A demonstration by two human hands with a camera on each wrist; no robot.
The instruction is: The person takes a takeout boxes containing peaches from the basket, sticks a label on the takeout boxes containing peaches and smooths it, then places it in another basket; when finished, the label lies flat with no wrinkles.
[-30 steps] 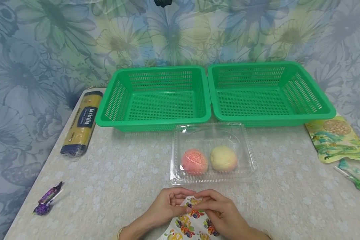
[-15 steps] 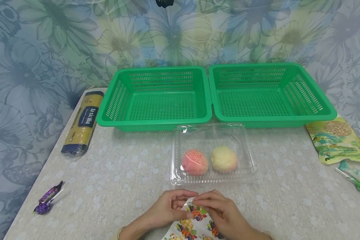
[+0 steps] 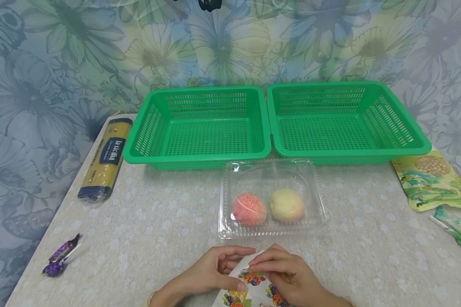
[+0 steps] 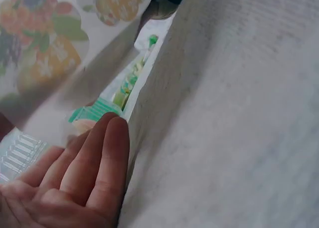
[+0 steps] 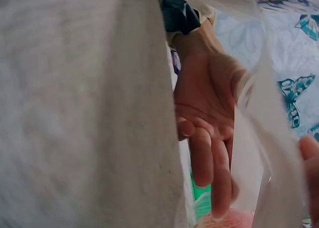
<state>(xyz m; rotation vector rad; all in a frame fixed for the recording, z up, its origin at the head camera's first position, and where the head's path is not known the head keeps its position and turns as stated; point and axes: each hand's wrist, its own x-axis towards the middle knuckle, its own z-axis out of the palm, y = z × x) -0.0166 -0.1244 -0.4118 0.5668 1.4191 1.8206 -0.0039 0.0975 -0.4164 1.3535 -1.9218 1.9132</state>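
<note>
Near the front edge of the table, a white sheet printed with colourful fruit [image 3: 253, 279] is between both hands. My left hand [image 3: 211, 270] pinches its left side, thumb on the printed face and fingers behind. The right hand [image 3: 292, 273] pinches the sheet near its upper right edge. From the left wrist, the sheet [image 4: 55, 43] hangs above the extended fingers of the left hand [image 4: 75, 183]. In the right wrist view, the bent white sheet [image 5: 246, 158] stands between the left hand [image 5: 204, 98] and the right hand's fingertips [image 5: 310, 163].
Behind the hands lies a clear plastic box [image 3: 272, 175] with a bumpy red ball-shaped fruit [image 3: 249, 209] and a pale yellow one [image 3: 287, 205]. Two green baskets [image 3: 199, 160] stand behind. Around them lie a pasta pack [image 3: 105, 160], a purple-wrapped lollipop [image 3: 61, 258], a yellow-green packet [image 3: 432, 181] and a green-wrapped lollipop [image 3: 455, 228].
The sheet has shifted slightly down and right, and its plain white top edge shows more. The right hand's fingers have moved slightly away from the left hand's.
</note>
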